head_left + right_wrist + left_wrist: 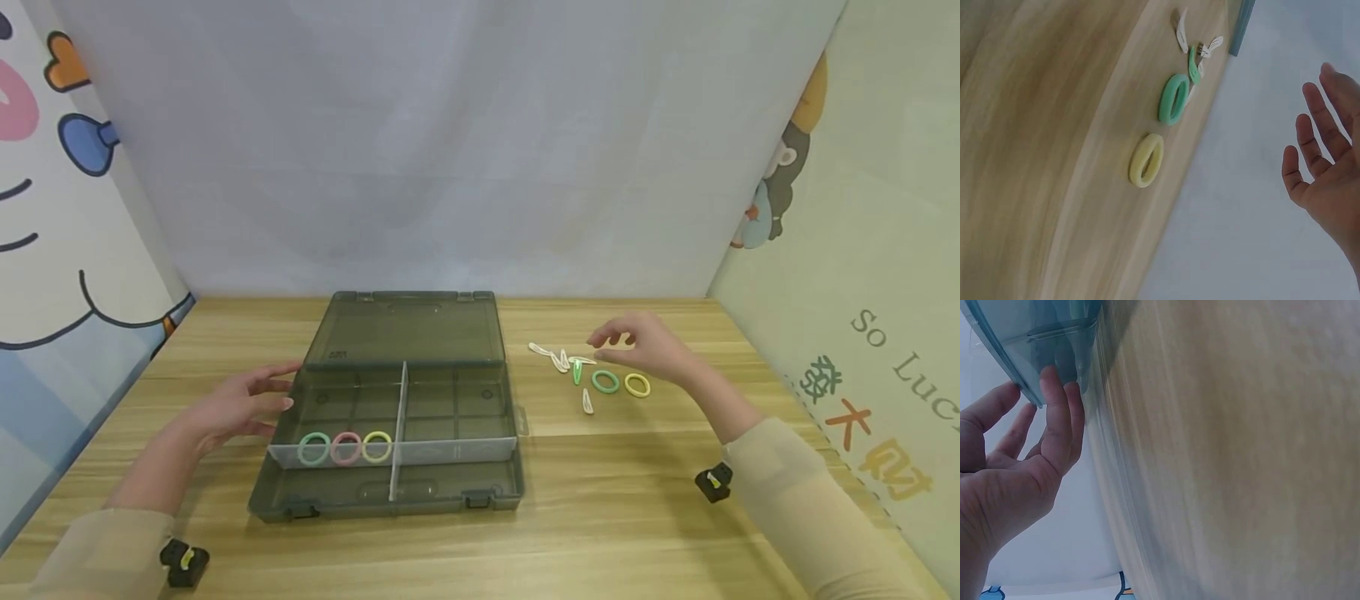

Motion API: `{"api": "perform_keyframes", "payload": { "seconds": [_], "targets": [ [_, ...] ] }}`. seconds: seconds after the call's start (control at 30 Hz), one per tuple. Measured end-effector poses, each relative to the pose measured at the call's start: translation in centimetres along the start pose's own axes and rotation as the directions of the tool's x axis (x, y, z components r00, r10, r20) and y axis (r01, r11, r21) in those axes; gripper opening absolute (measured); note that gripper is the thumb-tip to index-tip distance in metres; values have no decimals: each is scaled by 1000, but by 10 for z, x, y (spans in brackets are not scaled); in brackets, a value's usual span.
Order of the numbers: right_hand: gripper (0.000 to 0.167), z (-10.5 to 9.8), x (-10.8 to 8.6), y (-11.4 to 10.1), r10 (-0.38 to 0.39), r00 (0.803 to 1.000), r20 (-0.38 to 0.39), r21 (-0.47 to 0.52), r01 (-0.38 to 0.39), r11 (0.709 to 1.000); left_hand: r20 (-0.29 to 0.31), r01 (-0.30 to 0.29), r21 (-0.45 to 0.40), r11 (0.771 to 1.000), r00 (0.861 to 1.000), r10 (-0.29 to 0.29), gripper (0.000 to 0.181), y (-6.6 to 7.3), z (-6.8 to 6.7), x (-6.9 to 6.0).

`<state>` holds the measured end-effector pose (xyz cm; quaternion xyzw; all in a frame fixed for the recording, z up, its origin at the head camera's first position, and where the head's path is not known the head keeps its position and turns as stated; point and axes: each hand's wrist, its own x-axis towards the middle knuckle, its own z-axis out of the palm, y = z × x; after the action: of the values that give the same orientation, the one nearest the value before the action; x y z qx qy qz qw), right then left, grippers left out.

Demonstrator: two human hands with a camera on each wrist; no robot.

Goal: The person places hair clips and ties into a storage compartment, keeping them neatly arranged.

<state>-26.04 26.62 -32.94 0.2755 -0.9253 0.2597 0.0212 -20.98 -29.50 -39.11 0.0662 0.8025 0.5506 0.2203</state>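
A dark translucent organizer box (457,408) lies with its lid folded back. My left hand (228,410) is at its left side, fingers loosely extended; in the left wrist view, the fingertips (1052,381) appear to touch the box wall. Green (302,450), pink (334,448) and yellow (366,447) hair ties stand in a row at the crosswise divider. Over the table to the right hovers my right hand (645,346), with relaxed fingers and nothing held. Near it lie a green hair tie (1165,103), a yellow hair tie (1138,162), a green snap clip (577,372) and several white snap clips (587,402).
White translucent dividers (457,451) split the box into compartments. The raised lid (416,329) reaches toward the pale back cloth (420,167). Printed panels (825,275) border the wooden table (600,517) on both sides. A small black device (712,482) sits at each wrist.
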Motion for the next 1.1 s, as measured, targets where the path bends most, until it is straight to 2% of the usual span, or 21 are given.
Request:
{"api": "perform_keyframes", "payload": {
  "seconds": [0.3,0.63,1.1],
  "targets": [
    [19,16,-3,31,81,997,-14,18,-81,997,-7,-2,-1,1000,1000,2,71,0,0,0],
    [18,28,-2,54,181,982,47,64,-184,981,0,-10,5,1000,1000,10,73,-3,-1,1],
    [20,35,2,68,255,955,151,59,-266,962,3,-6,3,1000,1000,6,72,-2,-1,1]
  ]
}}
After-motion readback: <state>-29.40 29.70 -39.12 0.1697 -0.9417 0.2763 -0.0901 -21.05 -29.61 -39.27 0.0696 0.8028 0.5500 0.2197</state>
